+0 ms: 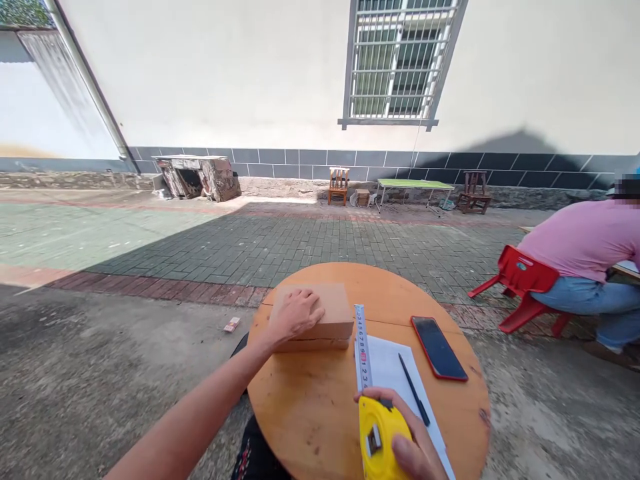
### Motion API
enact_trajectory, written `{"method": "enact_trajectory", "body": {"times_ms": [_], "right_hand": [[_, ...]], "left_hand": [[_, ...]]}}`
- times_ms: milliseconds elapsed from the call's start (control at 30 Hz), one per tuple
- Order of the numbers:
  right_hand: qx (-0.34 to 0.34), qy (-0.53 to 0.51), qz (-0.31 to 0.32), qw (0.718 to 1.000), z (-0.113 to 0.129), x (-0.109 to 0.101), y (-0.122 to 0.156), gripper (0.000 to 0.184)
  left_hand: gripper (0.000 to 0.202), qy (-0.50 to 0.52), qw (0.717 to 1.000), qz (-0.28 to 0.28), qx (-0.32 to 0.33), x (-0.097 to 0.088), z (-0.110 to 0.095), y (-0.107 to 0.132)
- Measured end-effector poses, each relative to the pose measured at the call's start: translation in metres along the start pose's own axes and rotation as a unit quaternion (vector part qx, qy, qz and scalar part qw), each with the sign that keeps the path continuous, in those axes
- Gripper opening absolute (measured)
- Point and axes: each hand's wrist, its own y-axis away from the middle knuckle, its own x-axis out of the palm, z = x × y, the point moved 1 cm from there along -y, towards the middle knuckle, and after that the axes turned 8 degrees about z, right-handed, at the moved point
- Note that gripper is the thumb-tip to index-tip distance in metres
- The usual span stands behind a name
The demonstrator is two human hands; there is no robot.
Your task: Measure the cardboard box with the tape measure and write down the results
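Observation:
A brown cardboard box [336, 311] rests on the left part of a round wooden table [310, 413]. My left hand [297, 313] lies on top of it, fingers slightly bent and apart, not gripping. In my right hand [415, 440] is a yellow tape measure [381, 437], its body close to me. The white blade [361, 340] is pulled out and points away from me, its end near the right side of the box. Under and beside the blade is white paper [387, 357], with a black pen [414, 390] across it.
A phone [439, 348] with a red edge lies on the table's right side. At right, a person in a pink shirt [585, 233] sits on a red plastic chair [527, 273]. A green-topped table [415, 183] and wooden chairs stand by the far wall. A small packet [232, 325] is on the ground.

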Motion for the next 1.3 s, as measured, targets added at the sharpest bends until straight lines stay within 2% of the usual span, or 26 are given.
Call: {"method": "enact_trajectory", "body": {"times_ms": [100,200,367,500,667,900,1300], "right_hand": [[-0.017,0.009,-0.008,1.0,0.018,0.012,-0.037,0.059],[-0.011,0.033,0.008,0.999,0.027,0.025,-0.076,0.055],[0.024,0.043,0.027,0.998,0.027,0.042,-0.131,0.052],[0.05,0.014,0.017,0.999,0.026,0.052,-0.156,0.05],[0.063,0.009,0.003,0.998,0.019,0.054,-0.156,0.047],[0.057,0.014,0.022,0.998,0.01,0.048,-0.142,0.045],[0.056,0.016,0.025,0.998,0.01,0.049,-0.139,0.046]], "left_hand": [[0.027,0.012,0.999,-0.046,-0.011,-0.005,0.005,0.022],[0.031,0.018,0.99,-0.124,-0.067,-0.003,0.014,0.051],[0.033,0.079,0.95,-0.262,-0.151,0.029,0.019,0.093],[0.034,0.167,0.923,-0.305,-0.167,0.053,0.015,0.095],[0.031,0.196,0.914,-0.31,-0.173,0.06,0.018,0.089],[0.03,0.208,0.917,-0.291,-0.173,0.055,0.019,0.094],[0.031,0.216,0.918,-0.278,-0.18,0.051,0.018,0.095]]}}
